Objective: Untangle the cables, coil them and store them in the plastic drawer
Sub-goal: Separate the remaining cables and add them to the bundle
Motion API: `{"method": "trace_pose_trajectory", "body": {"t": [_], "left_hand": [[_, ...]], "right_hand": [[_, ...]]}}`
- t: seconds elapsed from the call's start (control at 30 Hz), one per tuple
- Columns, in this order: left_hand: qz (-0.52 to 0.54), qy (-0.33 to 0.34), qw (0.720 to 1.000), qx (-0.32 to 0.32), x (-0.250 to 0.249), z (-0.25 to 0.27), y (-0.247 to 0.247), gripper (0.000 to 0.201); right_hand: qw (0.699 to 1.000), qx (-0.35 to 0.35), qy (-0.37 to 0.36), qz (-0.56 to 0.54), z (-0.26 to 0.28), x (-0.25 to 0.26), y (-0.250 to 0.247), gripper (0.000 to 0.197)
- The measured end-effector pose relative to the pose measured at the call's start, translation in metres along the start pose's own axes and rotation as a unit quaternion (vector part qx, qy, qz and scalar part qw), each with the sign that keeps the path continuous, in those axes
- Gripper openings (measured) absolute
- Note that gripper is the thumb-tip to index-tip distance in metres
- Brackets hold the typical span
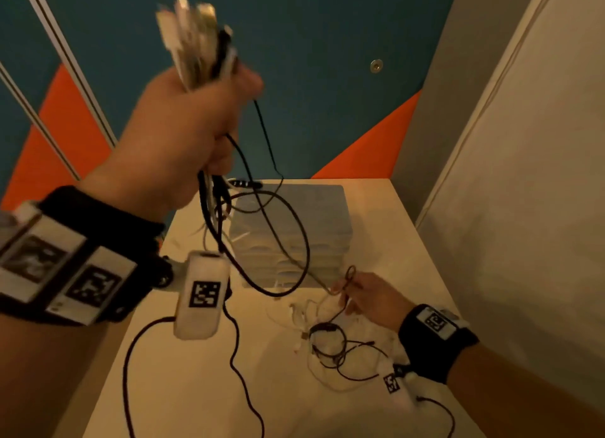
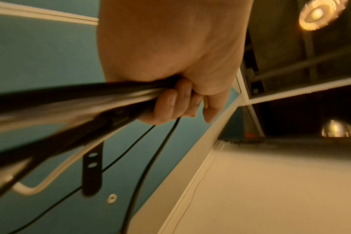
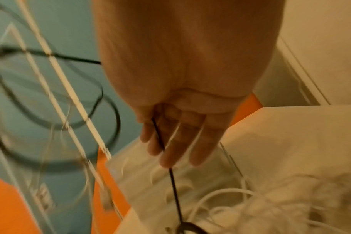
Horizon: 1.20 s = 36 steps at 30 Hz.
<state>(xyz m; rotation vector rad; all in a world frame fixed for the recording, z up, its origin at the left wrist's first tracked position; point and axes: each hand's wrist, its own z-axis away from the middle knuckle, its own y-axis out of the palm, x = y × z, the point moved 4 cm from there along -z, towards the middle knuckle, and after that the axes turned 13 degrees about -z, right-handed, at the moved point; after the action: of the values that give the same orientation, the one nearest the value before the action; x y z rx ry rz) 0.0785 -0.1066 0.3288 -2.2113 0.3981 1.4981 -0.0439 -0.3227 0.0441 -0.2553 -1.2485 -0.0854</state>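
The bundle of black and white cables (image 1: 196, 47) is clenched in the raised left hand (image 1: 183, 133), fingers wrapped tight, loops hanging below. The right hand (image 1: 370, 295) pinches 1 thin black cable (image 1: 347, 282) low beside the clear plastic drawer unit (image 1: 294, 231) on the pale bench (image 1: 196, 388). Best to draw that strand out slowly, keeping the bundle high so knots show, with loose white cables (image 1: 307, 313) below the fingers left slack

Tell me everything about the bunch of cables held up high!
The cable bunch is a fistful of white, beige and black cords, gripped by the left hand and raised well above the table. Blurred ends poke up above the fist. Below it, black loops hang down in front of the plastic drawer.
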Motion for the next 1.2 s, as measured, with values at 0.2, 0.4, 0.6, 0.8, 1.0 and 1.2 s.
{"method": "trace_pose_trajectory", "body": {"t": [0.2,0.4,0.6,0.8,1.0,1.2], "left_hand": [[-0.217,-0.002,0.974,0.061,0.073,0.025,0.057,0.017],[-0.12,-0.081,0.984,0.105,0.13,0.048,0.116,0.015],[-0.038,-0.086,0.99,0.105,0.135,0.052,0.148,0.024],[-0.061,-0.103,0.989,0.09,0.134,0.041,0.14,0.031],[-0.044,-0.091,0.994,0.05,0.108,0.023,0.115,0.037],[0.017,-0.083,0.996,-0.008,0.071,0.005,0.087,0.044]], "right_hand": [[0.978,-0.107,-0.143,-0.104,0.008,0.074,-0.021,0.024],[0.951,-0.141,-0.244,-0.129,0.021,0.123,-0.022,0.014],[0.938,-0.139,-0.289,-0.131,0.032,0.134,-0.017,0.016],[0.946,-0.151,-0.273,-0.09,0.026,0.104,-0.029,0.025],[0.995,0.022,-0.09,0.022,0.012,0.04,-0.011,0.017],[0.984,0.051,-0.025,0.171,0.003,-0.005,0.011,0.011]]}}
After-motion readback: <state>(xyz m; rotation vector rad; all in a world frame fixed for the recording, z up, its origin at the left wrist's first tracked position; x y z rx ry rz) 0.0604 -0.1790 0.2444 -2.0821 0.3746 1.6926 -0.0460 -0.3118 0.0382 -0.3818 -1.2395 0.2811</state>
